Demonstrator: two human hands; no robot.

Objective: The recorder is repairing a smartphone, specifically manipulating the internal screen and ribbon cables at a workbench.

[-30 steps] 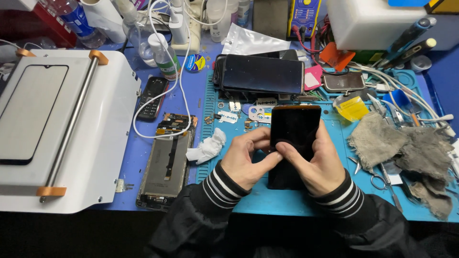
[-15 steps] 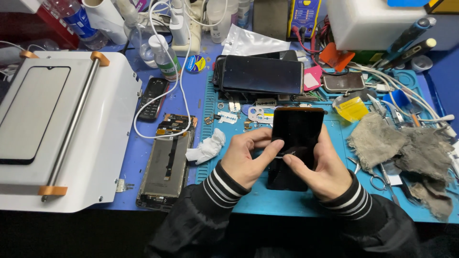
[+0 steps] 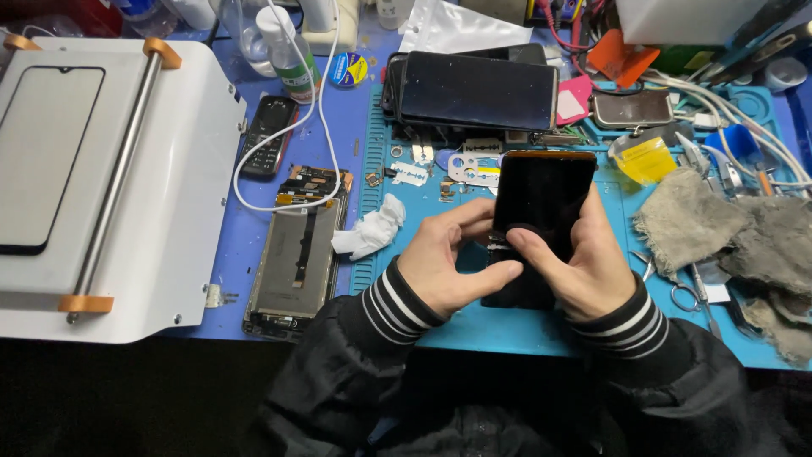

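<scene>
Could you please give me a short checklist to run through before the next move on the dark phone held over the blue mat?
1. Phone supported by both hands: ok. The left hand and the right hand hold the dark phone.
2. Phone over the blue mat, not past the bench edge: ok.
3. Screen free of cracks: cannot tell; the glass only looks dark.
4. Mat under the phone free of loose bits: not ok. Small metal parts lie just above the hands.
5. Wiping material in reach: ok. A crumpled white tissue and grey cloths lie beside the hands.
</scene>
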